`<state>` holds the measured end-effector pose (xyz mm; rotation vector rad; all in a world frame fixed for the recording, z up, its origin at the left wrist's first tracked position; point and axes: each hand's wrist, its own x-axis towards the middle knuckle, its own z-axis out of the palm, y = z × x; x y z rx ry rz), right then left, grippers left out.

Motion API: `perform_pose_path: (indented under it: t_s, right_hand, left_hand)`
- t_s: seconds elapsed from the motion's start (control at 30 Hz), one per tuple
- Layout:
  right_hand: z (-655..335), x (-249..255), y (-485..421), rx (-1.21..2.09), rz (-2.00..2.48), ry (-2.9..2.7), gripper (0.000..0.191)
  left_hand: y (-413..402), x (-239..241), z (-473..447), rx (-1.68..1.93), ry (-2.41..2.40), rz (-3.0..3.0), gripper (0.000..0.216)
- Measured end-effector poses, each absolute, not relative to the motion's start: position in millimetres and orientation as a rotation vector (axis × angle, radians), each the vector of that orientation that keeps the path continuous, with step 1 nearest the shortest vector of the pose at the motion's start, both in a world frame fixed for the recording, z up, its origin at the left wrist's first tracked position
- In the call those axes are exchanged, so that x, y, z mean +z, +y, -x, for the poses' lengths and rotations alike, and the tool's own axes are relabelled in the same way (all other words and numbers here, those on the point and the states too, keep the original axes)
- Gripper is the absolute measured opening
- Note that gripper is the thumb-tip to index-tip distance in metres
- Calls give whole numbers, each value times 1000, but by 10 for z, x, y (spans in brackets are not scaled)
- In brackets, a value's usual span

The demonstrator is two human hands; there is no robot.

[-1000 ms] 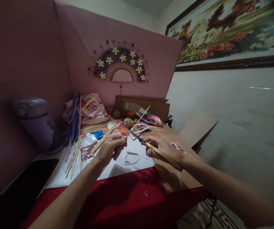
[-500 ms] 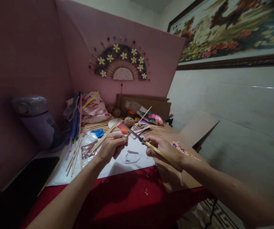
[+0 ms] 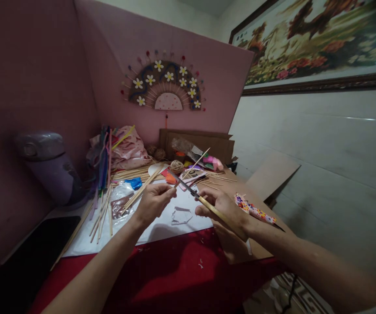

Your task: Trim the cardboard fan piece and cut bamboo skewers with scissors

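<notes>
A thin wooden stick (image 3: 197, 164) is pinched in my left hand (image 3: 155, 203), its free end slanting up and to the right. In my right hand (image 3: 220, 205) is a pair of scissors (image 3: 214, 209) with pale yellow handles. The scissors' dark blades cross the stick just right of my left fingertips; whether they are closed on it I cannot tell. Below the hands, paper scraps (image 3: 181, 216) lie on a white sheet (image 3: 192, 226). A bundle of wooden sticks (image 3: 144, 188) rests behind my left hand.
A purple bottle (image 3: 55, 170) stands at the left by a dark flat object (image 3: 40, 257). Pipe cleaners (image 3: 105, 161), twine (image 3: 176, 166) and cardboard (image 3: 196, 141) crowd the back. A flowered fan (image 3: 169, 77) hangs on the pink panel. A flower-patterned item (image 3: 255, 210) lies right.
My right hand and the scissors have shifted slightly left and down. The stick has moved a little to the right at its tip. More of the flower-patterned item shows beside my right wrist.
</notes>
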<state>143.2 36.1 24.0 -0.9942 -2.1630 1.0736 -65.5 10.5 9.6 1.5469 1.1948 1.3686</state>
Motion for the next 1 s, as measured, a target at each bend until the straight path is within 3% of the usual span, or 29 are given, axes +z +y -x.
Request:
perform_pose_path:
  t_s: [0.17,0.6,1.0]
  right_hand:
    - [-1407,244,351,1024,1037,-2124,48]
    - [-1435,151,346,1196,850,-2116,44]
    - [-1412,189,275,1061,946,-2105,45]
  left_hand:
    - [102,70,600,1629,1379,-1815,26]
    - [158,88,801,1050,765,-1057,24]
    - [146,89,814,991,686,-1023,23]
